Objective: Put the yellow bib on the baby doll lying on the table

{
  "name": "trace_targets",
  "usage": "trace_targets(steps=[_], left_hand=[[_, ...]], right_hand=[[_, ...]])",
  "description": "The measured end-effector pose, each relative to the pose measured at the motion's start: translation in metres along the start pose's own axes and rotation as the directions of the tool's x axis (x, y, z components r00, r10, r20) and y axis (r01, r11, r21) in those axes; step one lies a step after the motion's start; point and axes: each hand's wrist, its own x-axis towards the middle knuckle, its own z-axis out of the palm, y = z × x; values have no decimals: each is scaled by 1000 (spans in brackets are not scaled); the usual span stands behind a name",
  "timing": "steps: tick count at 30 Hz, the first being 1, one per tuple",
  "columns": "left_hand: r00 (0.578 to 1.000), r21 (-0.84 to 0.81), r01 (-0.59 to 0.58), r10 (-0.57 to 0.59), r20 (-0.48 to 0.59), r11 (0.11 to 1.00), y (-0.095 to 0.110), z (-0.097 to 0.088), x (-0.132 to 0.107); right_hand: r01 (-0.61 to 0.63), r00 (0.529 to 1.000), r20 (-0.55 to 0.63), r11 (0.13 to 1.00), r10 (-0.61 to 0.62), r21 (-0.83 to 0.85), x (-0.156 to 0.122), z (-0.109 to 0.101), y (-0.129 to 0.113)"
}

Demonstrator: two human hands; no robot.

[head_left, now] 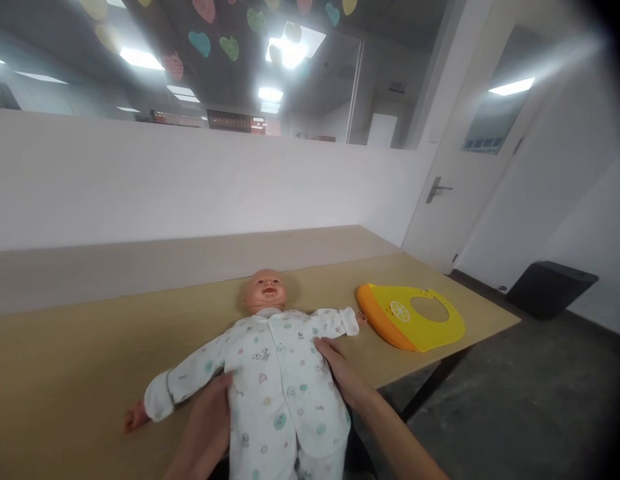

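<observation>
A baby doll (275, 373) in a white printed sleepsuit lies face up on the wooden table (90, 360), its head away from me and its arms spread. My left hand (210, 413) grips the left side of its torso, under the outstretched sleeve. On the opposite side my right hand (340, 367) holds the torso, thumb on the chest and the other fingers hidden behind the body. To the right lies a yellow bib (417, 333) with an orange pocket and a citrus-slice print, close to the doll's hand.
The table's right edge drops to a dark floor (515, 400). Behind the table stands a white wall (190, 180) with a window above, decorated with paper hearts. At the right are a door with a metal handle (437, 189) and a black object (550, 290) on the floor.
</observation>
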Motion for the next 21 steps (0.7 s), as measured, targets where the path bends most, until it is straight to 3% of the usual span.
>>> trace_targets(steps=[2,7,11,14,17,19,21], left_hand=[[999,-25,31,-30,10,999,-1,5,-1],[989,-82,92,-100,-108,992,-9,12,7],[977,-68,191,-197,-87,979,-10,12,11],[967,-53,238,-242,-78,970,-10,11,10],[971,-47,221,-224,-89,974,-11,11,9],[970,-57,229,-232,-70,972,-13,10,11],[967,-73,247,-251,-49,966,-14,9,12]], right_hand=[[-20,999,-29,1000,19,-13,-2,0,-1],[15,999,-37,999,-17,-40,-3,-2,-1],[59,998,-14,997,-59,-43,-2,-4,-1],[137,988,100,974,-121,-181,-4,-15,-10],[332,935,282,805,-214,-491,-4,-31,-35],[426,903,255,645,-345,-634,4,-35,-56],[451,869,176,592,-463,-668,23,-30,-75]])
